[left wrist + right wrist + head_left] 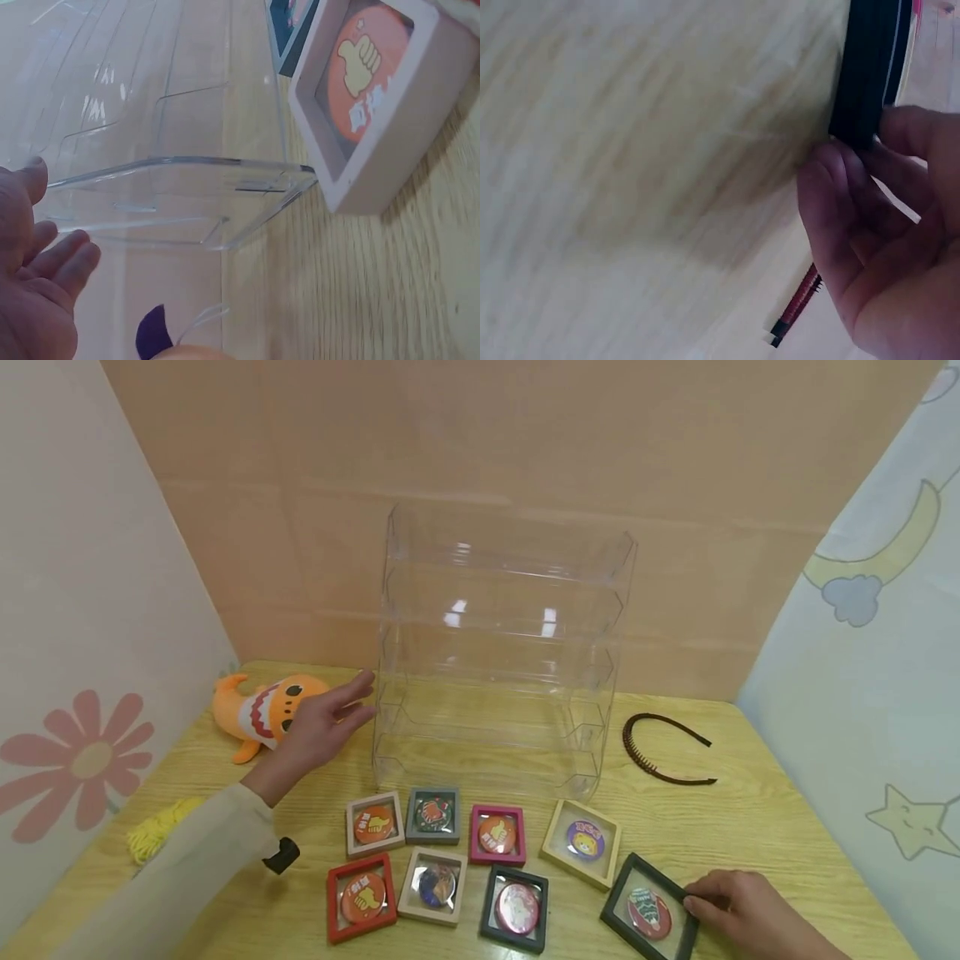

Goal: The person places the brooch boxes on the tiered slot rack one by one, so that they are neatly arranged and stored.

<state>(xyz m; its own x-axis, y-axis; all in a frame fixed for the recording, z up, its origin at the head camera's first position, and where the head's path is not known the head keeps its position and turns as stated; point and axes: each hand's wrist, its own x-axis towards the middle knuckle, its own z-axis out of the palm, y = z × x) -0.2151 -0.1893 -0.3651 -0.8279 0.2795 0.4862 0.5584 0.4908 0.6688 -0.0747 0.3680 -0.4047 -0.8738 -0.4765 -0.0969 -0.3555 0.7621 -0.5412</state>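
At the front right, my right hand [750,914] pinches the corner of a black display frame [617,888] between thumb and fingers. A round badge with a green tree on it [648,912] shows through its window. In the right wrist view the frame's black edge [866,75] sits between thumb and fingertips. My left hand [318,727] reaches out beside the left side of a clear plastic tiered rack [491,681], fingers extended. In the left wrist view its fingertips [79,259] are close to the rack's clear edge [180,161].
Several more badge frames, among them a red one [332,902] and a yellow one [553,835], lie before the rack. An orange shark plush [251,714] and yellow strands [161,831] are at left. A brown headband [633,747] lies right of the rack. Printed panels [862,710] enclose the table.
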